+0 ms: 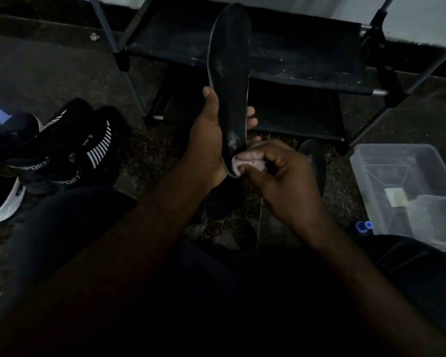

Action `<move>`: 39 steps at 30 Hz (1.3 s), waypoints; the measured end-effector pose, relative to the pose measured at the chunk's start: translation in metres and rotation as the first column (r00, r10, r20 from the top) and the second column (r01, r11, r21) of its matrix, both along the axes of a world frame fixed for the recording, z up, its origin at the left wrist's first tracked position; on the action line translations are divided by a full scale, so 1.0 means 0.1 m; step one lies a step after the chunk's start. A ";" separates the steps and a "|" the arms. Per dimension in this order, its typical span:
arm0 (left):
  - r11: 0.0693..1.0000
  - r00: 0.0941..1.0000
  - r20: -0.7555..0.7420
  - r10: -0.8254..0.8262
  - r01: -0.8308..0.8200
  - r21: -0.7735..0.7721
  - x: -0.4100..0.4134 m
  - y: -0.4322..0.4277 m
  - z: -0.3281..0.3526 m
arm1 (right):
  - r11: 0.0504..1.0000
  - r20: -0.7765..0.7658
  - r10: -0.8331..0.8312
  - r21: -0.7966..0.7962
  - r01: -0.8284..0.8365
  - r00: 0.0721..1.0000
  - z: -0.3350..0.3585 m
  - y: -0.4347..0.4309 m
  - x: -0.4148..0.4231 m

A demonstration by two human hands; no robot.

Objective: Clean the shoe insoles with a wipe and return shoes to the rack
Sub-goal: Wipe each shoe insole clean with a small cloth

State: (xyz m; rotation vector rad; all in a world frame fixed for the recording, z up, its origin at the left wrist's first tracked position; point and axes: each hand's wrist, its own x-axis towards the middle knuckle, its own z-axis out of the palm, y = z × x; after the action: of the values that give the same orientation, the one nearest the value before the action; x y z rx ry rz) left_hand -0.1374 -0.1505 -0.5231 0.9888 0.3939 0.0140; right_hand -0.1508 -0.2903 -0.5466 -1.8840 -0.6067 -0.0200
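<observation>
My left hand [206, 140] grips a long black insole [231, 73] near its lower end and holds it upright in front of the shoe rack [307, 70]. My right hand [281, 176] pinches a crumpled pale wipe [245, 162] and presses it against the bottom tip of that insole. Whitish smears show on the insole's surface. Black sport shoes [70, 150] with white stripes lie on the floor at the left. Two more dark insoles lie on the floor, one [316, 161] behind my right hand and another [216, 204] below my hands.
A clear plastic tub [386, 181] with a small container inside stands on the floor at the right. A blue cap [363, 225] lies beside it. The rack's black fabric shelves hold no shoes. My dark-clothed legs fill the lower part of the view.
</observation>
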 end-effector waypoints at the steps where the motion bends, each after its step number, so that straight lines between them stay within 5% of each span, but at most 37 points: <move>1: 1.000 1.000 0.004 -0.005 0.005 0.014 -0.01 -0.02 0.00 | 0.997 0.002 -0.069 -0.027 0.069 0.998 -0.03 -0.02 0.04; 3: 0.998 1.000 0.016 -0.001 0.000 0.060 -0.03 -0.05 0.00 | 0.994 -0.117 -0.108 0.020 0.112 0.987 -0.03 -0.04 0.06; 6: 0.996 0.999 0.011 0.032 -0.032 0.084 -0.06 -0.08 0.00 | 0.981 -0.275 0.040 0.196 0.015 0.961 0.02 0.01 -0.05; 9: 0.997 0.999 0.005 0.036 -0.036 0.072 -0.07 -0.10 0.02 | 0.981 -0.246 0.067 0.192 -0.019 0.967 0.03 0.03 -0.10; 13: 0.998 0.999 0.032 0.015 -0.017 0.056 -0.08 -0.12 0.05 | 0.971 -0.240 -0.106 0.187 0.153 0.965 -0.05 -0.05 0.08; 19: 1.000 1.000 0.002 0.023 -0.023 -0.012 -0.12 -0.12 0.09 | 0.948 -0.290 0.142 0.314 -0.046 0.947 0.04 0.02 -0.10; 24: 0.999 0.999 0.029 0.013 -0.012 -0.042 -0.12 -0.19 0.11 | 0.958 -0.279 -0.076 0.244 0.148 0.957 -0.02 -0.02 0.05; 29: 0.995 1.000 -0.030 0.008 -0.011 -0.099 -0.13 -0.17 0.09 | 0.946 -0.352 0.124 0.324 -0.003 0.928 0.06 0.03 -0.12; 35: 0.985 1.000 0.004 0.016 -0.015 -0.174 -0.14 -0.19 0.16 | 0.968 -0.273 -0.076 0.209 0.137 0.959 -0.05 0.00 0.02; 39: 0.991 0.998 0.007 0.062 -0.060 -0.123 -0.16 -0.18 0.14 | 0.961 -0.310 0.093 0.277 -0.004 0.946 -0.01 0.02 -0.10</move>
State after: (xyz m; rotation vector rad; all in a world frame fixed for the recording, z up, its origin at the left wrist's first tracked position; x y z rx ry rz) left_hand -0.1530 -0.1689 -0.5090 0.8548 0.4106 0.0496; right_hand -0.1606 -0.2880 -0.5475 -1.5598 -0.4024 0.2213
